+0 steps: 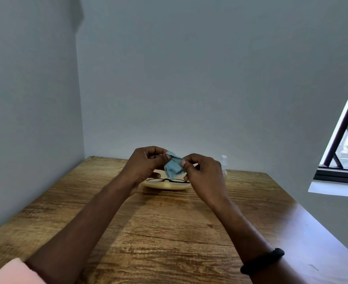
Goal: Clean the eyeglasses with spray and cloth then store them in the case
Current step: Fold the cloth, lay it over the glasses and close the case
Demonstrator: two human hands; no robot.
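We are seeing only a thin dark line of the eyeglasses point(169, 180), because our left hand point(146, 162), our right hand point(203, 173) and the cloth point(174, 169) are covering most of them. They are lying just below the grip, on the pale case point(165, 186). Their long side is running from left to right across the counter point(169, 222). We cannot tell which way the lenses are facing, or if the case is open.

The spray bottle point(223, 160) is standing just past the right grip. It is clear and hard to see, and our right hand is hiding part of it.

Both grips are clamped on the small blue cloth. Our left hand is pinching its top corner and our right hand is pinching its other side. The cloth is hanging crumpled between them, above the counter.
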